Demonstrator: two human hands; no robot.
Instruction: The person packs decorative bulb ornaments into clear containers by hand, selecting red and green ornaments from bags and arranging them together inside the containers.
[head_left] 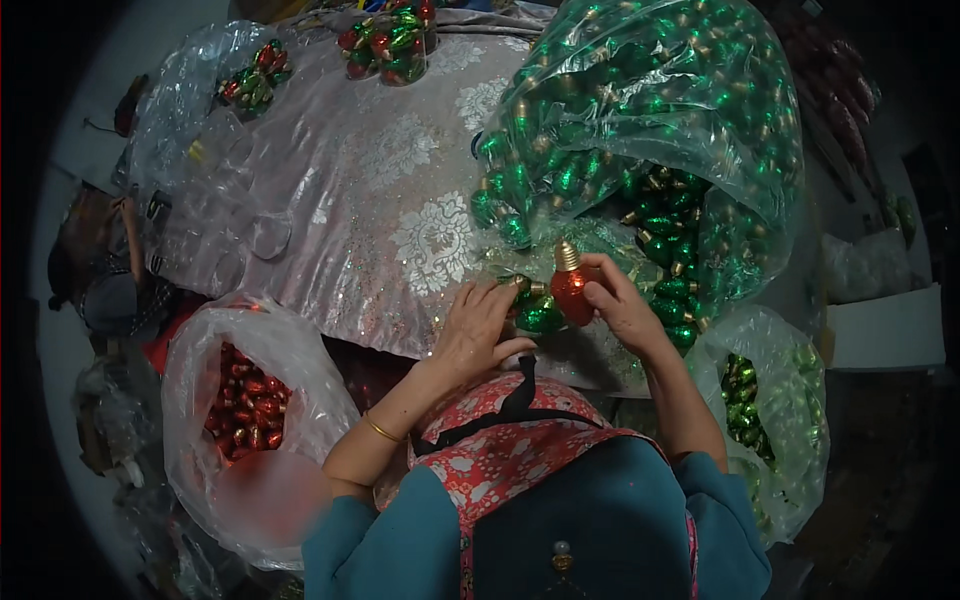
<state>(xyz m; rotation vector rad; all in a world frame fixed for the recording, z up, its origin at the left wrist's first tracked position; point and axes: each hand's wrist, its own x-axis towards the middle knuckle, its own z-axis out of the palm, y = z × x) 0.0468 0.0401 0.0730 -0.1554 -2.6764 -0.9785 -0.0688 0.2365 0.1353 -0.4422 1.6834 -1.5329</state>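
Upright in my right hand is a red glittery bulb ornament, its gold screw cap pointing up. My right fingers and thumb close around its side. My left hand lies at the table's near edge, palm down, fingers stretched out and thumb apart. Its fingertips are beside a green bulb ornament; whether they touch it is hard to tell. A large clear bag full of green bulb ornaments lies at the right, and several of them spill from its mouth close to my right hand.
A bag of red bulb ornaments stands at lower left, a bag of green ones at lower right. On the patterned tablecloth, clear tubs of mixed ornaments stand far back, near crumpled plastic. Another person is at far left.
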